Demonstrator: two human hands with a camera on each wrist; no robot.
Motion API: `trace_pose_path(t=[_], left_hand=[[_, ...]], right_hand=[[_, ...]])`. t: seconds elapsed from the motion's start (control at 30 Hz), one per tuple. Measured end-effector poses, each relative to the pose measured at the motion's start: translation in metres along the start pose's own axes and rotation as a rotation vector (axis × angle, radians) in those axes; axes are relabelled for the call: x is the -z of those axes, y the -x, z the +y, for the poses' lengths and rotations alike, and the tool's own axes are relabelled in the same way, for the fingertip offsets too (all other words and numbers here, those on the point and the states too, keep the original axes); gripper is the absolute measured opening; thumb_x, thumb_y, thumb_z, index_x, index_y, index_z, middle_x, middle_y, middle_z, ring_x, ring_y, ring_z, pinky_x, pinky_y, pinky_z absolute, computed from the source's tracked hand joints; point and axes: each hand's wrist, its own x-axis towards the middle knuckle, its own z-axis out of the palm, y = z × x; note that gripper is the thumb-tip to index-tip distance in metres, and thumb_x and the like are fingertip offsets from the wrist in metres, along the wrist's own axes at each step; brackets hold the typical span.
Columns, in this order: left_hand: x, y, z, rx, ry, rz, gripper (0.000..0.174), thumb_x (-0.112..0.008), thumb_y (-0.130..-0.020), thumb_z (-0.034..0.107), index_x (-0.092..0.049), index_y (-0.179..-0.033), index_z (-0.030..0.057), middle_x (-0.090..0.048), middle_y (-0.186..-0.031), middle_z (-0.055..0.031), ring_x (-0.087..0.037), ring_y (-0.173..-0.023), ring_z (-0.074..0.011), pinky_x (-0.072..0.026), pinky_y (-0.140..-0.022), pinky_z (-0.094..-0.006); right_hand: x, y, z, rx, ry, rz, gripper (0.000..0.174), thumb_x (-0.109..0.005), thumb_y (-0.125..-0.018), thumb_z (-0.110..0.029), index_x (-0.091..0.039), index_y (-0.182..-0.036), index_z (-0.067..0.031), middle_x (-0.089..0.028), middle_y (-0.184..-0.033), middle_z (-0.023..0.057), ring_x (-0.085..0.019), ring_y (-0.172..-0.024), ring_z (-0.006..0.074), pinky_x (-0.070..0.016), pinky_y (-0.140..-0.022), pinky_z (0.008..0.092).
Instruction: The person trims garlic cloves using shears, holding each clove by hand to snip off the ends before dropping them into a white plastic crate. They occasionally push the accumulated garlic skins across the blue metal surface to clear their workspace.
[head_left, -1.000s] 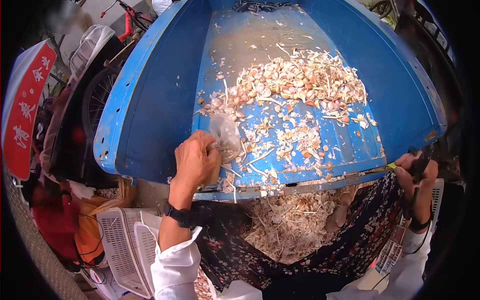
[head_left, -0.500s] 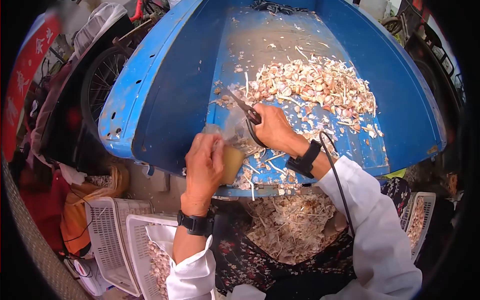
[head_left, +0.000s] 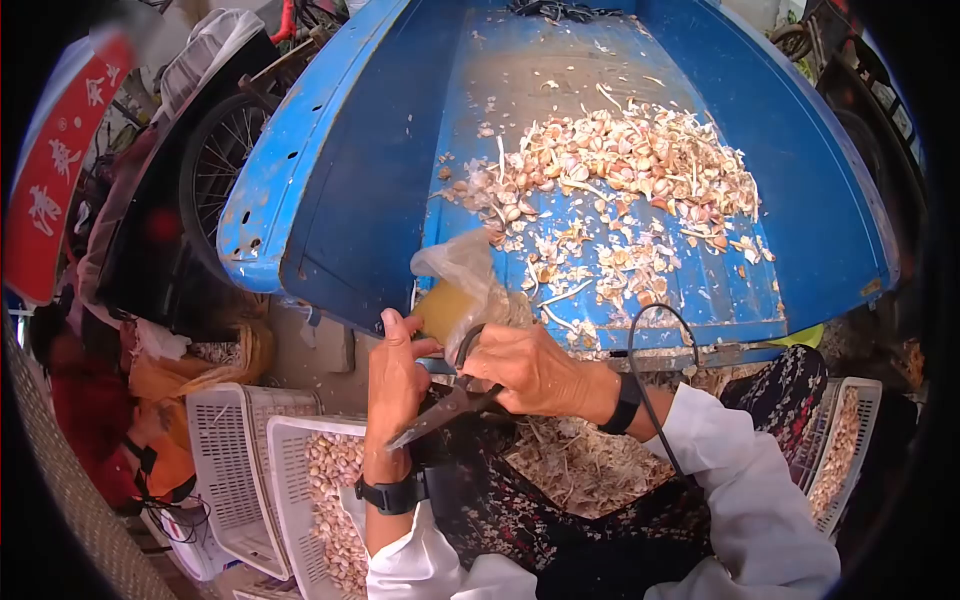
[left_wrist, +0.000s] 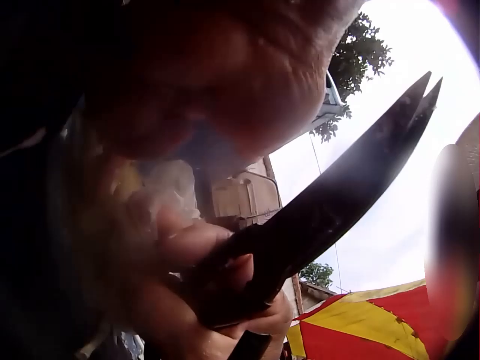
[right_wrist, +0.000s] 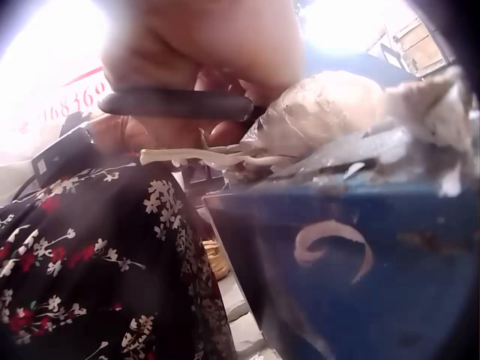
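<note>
My right hand [head_left: 530, 370] grips dark scissors [head_left: 445, 415], whose blades point down and left across my left wrist. Its fingers also lie against a clear plastic bag [head_left: 470, 270], which is draped over a yellowish block [head_left: 445, 308] at the near edge of the blue cart bed [head_left: 590, 335]. My left hand [head_left: 395, 380] is upright beside the block, thumb straight and one finger reaching to the block's lower side; its other fingers are hidden. Up close in the left wrist view, the scissor blades [left_wrist: 352, 180] are slightly parted at the tips.
Garlic cloves [head_left: 620, 155] are heaped in the bed, with loose skins and stalks nearer me. Peelings [head_left: 580, 465] fill the floral cloth on my lap. A white crate of cloves [head_left: 335, 500] stands left, another crate [head_left: 840, 450] right. A cable [head_left: 640, 340] runs off my right wrist.
My right hand came in from the right side with the scissors, then drew back towards me, turning the blades down-left. The bag has shifted over the block. My left thumb has lifted away from it.
</note>
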Motion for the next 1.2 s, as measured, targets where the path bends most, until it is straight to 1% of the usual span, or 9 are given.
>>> trace_pose_path(t=[0.13, 0.3, 0.5, 0.6, 0.7, 0.73, 0.93, 0.97, 1.2], left_hand=[[-0.009, -0.019, -0.009, -0.139, -0.238, -0.133, 0.058, -0.069, -0.082, 0.037, -0.047, -0.114, -0.0054, -0.063, -0.073, -0.0085, -0.053, -0.060, -0.0080, -0.0403, -0.050, -0.0236], [-0.012, -0.029, -0.027, -0.187, -0.219, -0.058, 0.056, -0.063, -0.086, 0.039, -0.047, -0.115, -0.0065, -0.063, -0.071, -0.0095, -0.058, -0.063, -0.0114, -0.0449, -0.055, -0.0277], [-0.011, -0.027, -0.013, 0.072, 0.269, -0.294, 0.024, -0.049, -0.094, 0.027, -0.058, -0.099, 0.0044, -0.048, -0.053, -0.0006, -0.031, -0.039, -0.0059, -0.0192, -0.036, -0.0228], [-0.007, -0.020, -0.003, -0.113, 0.596, -0.337, 0.026, -0.051, -0.094, 0.029, -0.059, -0.095, 0.0049, -0.048, -0.055, 0.0002, -0.031, -0.039, -0.0049, -0.0189, -0.035, -0.0223], [-0.020, -0.025, -0.008, -0.173, 0.487, -0.225, 0.030, -0.059, -0.090, 0.032, -0.059, -0.101, 0.0036, -0.054, -0.064, 0.0003, -0.035, -0.045, -0.0027, -0.0240, -0.040, -0.0207], [-0.026, -0.030, -0.009, -0.213, 0.362, -0.165, 0.034, -0.062, -0.089, 0.033, -0.058, -0.105, 0.0028, -0.057, -0.068, -0.0003, -0.040, -0.049, -0.0027, -0.0289, -0.043, -0.0199], [-0.085, -0.041, -0.006, -0.381, -0.404, 0.071, 0.069, -0.071, -0.074, 0.044, -0.050, -0.117, -0.0059, -0.062, -0.093, -0.0162, -0.062, -0.084, -0.0309, -0.0474, -0.075, -0.0391], [-0.092, -0.049, -0.016, -0.591, -0.510, 0.125, 0.057, -0.069, -0.076, 0.037, -0.054, -0.112, -0.0046, -0.060, -0.100, -0.0186, -0.061, -0.086, -0.0347, -0.0478, -0.074, -0.0409], [-0.107, -0.056, -0.008, -0.457, -0.447, 0.020, 0.031, -0.062, -0.081, 0.028, -0.059, -0.092, -0.0015, -0.063, -0.083, -0.0208, -0.060, -0.081, -0.0396, -0.0460, -0.073, -0.0474]], right_hand=[[-0.012, -0.002, 0.006, 0.002, -0.012, -0.148, 0.022, -0.063, -0.059, 0.003, -0.054, -0.077, -0.0050, -0.058, -0.074, 0.0075, -0.058, -0.081, 0.0291, -0.0484, -0.063, 0.0391], [0.009, -0.009, -0.010, -0.113, 0.132, 0.142, 0.037, -0.075, -0.055, -0.007, -0.054, -0.085, -0.0025, -0.059, -0.081, 0.0100, -0.057, -0.086, 0.0311, -0.0491, -0.069, 0.0381], [-0.002, -0.014, 0.015, -0.122, 0.371, 0.113, 0.042, -0.071, -0.056, -0.001, -0.050, -0.092, -0.0016, -0.058, -0.085, 0.0133, -0.057, -0.085, 0.0324, -0.0488, -0.069, 0.0391], [0.017, -0.019, 0.020, -0.155, 0.218, 0.335, 0.029, -0.068, -0.062, 0.001, -0.053, -0.087, -0.0009, -0.058, -0.076, 0.0160, -0.058, -0.073, 0.0360, -0.0482, -0.064, 0.0385], [0.057, -0.016, 0.022, -0.583, -0.247, 0.504, 0.030, -0.065, -0.066, -0.005, -0.057, -0.094, 0.0026, -0.060, -0.071, 0.0039, -0.055, -0.065, 0.0076, -0.0458, -0.056, 0.0243], [0.070, -0.012, 0.022, -0.712, -0.451, 0.476, 0.034, -0.067, -0.067, -0.006, -0.057, -0.099, 0.0034, -0.063, -0.076, 0.0052, -0.057, -0.065, 0.0095, -0.0462, -0.056, 0.0244], [0.076, 0.005, 0.027, -0.542, -1.165, 0.448, 0.045, -0.058, -0.075, -0.003, -0.051, -0.119, 0.0026, -0.062, -0.106, 0.0120, -0.063, -0.093, 0.0210, -0.0512, -0.083, 0.0346], [0.077, 0.007, 0.027, -0.512, -1.236, 0.445, 0.048, -0.056, -0.075, -0.002, -0.048, -0.123, 0.0031, -0.061, -0.111, 0.0151, -0.062, -0.099, 0.0251, -0.0507, -0.088, 0.0378], [0.095, 0.016, 0.035, -0.460, -1.303, 0.537, 0.046, -0.058, -0.076, -0.004, -0.050, -0.120, 0.0029, -0.062, -0.109, 0.0140, -0.063, -0.096, 0.0231, -0.0516, -0.085, 0.0359]])
